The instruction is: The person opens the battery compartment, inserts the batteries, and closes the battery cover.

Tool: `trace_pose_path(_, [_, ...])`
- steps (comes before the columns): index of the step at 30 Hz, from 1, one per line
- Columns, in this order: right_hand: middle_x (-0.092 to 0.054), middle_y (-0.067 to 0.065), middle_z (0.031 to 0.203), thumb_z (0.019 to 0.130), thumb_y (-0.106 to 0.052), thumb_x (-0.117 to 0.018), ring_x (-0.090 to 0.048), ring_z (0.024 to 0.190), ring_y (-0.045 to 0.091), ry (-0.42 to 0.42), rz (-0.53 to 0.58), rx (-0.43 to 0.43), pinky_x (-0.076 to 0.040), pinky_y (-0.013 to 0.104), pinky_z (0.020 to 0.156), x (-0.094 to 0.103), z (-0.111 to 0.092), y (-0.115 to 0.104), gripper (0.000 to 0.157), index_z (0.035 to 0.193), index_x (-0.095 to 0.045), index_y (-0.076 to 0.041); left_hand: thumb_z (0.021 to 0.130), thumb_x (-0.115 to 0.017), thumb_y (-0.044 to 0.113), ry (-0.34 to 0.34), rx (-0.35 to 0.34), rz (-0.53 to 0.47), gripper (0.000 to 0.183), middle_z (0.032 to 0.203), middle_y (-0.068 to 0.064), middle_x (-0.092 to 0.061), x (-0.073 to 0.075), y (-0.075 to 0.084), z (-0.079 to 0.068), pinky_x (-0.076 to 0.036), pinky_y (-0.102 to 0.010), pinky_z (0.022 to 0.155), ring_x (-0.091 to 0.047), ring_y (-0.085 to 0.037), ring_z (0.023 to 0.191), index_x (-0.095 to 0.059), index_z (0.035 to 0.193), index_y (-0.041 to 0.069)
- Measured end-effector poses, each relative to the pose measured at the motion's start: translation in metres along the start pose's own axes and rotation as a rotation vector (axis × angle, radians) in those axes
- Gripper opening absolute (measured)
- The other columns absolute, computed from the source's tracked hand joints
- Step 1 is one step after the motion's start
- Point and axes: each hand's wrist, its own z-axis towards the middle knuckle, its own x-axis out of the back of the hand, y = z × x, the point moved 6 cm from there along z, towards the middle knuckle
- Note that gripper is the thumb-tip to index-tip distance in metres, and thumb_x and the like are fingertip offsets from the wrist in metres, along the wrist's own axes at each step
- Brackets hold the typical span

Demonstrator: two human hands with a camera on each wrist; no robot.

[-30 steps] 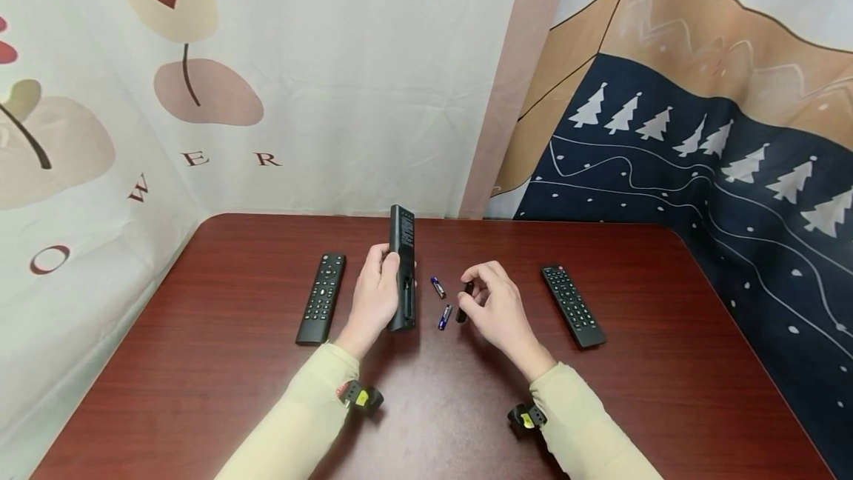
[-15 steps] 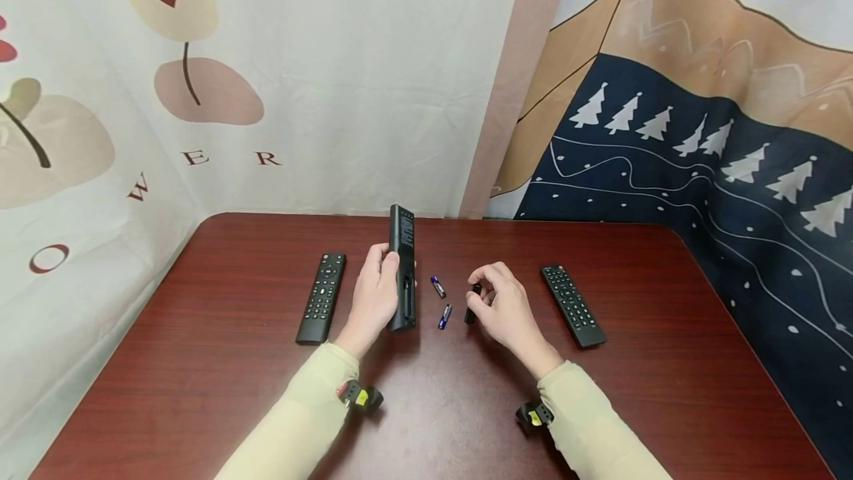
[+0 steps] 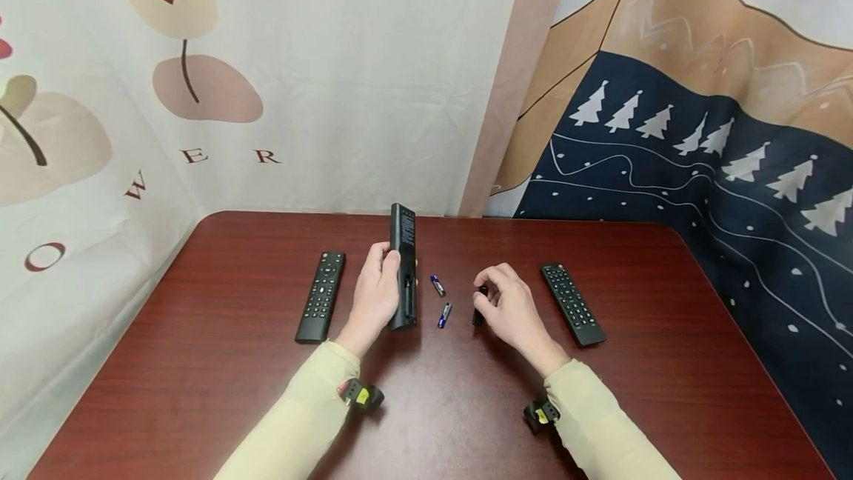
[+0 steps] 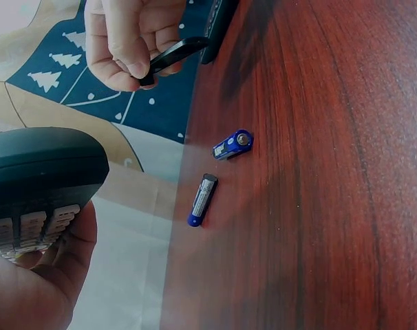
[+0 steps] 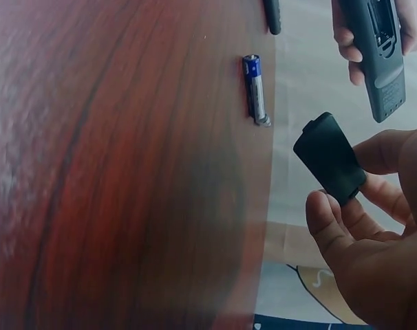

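A black remote control (image 3: 403, 265) stands tilted up in my left hand (image 3: 375, 291), its back turned toward the right. Its battery compartment (image 5: 383, 24) is uncovered in the right wrist view. My right hand (image 3: 513, 310) pinches a small black battery cover (image 5: 330, 158) between thumb and fingers, held above the table. Between the hands, two blue-and-silver batteries (image 3: 437, 285) lie apart on the table; the nearer battery (image 3: 444, 315) sits a little to the right. In the left wrist view, both the upper battery (image 4: 233, 144) and the lower battery (image 4: 203, 200) show.
A second black remote (image 3: 320, 297) lies face up left of my left hand. Another remote (image 3: 573, 305) rests face up beyond my right hand. The reddish-brown wooden table (image 3: 233, 391) reaches back to a printed curtain (image 3: 373, 95).
My right hand has moved a short way right, away from the batteries, with the battery cover still pinched. The left hand and its remote stay practically in place.
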Motion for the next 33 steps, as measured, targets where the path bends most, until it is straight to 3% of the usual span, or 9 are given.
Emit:
trace_pose_path(9, [-0.055, 0.004, 0.089, 0.081, 0.001, -0.066, -0.053, 0.068, 0.015, 0.062, -0.004, 0.105, -0.044, 0.025, 0.061, 0.004, -0.001, 0.0, 0.012, 0.091, -0.063, -0.005, 0.111, -0.036, 0.025, -0.003, 0.0, -0.003, 0.032, 0.115, -0.015, -0.074, 0.0, -0.001, 0.001, -0.055, -0.035, 0.076, -0.072, -0.025, 0.086, -0.052, 0.133, 0.008])
trace_pose_path(21, [-0.057, 0.006, 0.096, 0.088, 0.0, -0.069, -0.051, 0.075, 0.015, -0.084, -0.135, -0.052, -0.047, 0.034, 0.071, -0.001, -0.001, 0.012, 0.012, 0.096, -0.066, -0.008, 0.111, -0.034, 0.026, 0.001, 0.002, -0.009, 0.033, 0.114, -0.015, -0.074, -0.001, -0.001, 0.001, -0.055, -0.034, 0.075, -0.075, -0.024, 0.084, -0.053, 0.131, 0.007])
trace_pose_path(33, [-0.056, 0.009, 0.098, 0.088, 0.0, -0.069, -0.059, 0.089, 0.027, -0.143, -0.216, -0.053, -0.053, 0.044, 0.083, -0.004, 0.0, 0.017, 0.011, 0.095, -0.065, -0.007, 0.112, -0.033, 0.025, -0.011, 0.017, -0.089, 0.034, 0.114, -0.018, -0.073, -0.002, -0.001, 0.0, -0.057, -0.033, 0.075, -0.075, -0.025, 0.083, -0.053, 0.132, 0.005])
